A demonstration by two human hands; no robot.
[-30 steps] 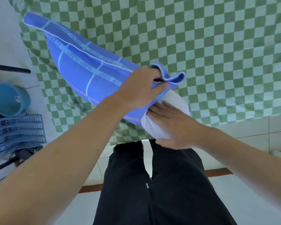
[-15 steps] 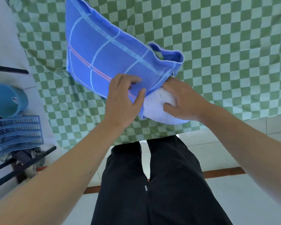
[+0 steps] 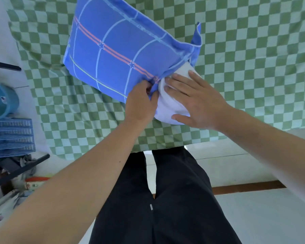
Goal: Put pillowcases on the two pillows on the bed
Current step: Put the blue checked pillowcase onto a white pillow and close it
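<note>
Head view shows the left hand pinching the blue pillowcase hem over the bed while the flat, unclenched right hand presses the protruding white pillow end, which likely needs pushing deeper next.

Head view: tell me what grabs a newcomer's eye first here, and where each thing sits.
The blue pillowcase with pale grid lines and a pink starred stripe dominates the upper centre, over the green checkered bedsheet. At its open end, the white pillow sticks out; the left hand pinches the case's edge while the right hand presses flat on the pillow.
</note>
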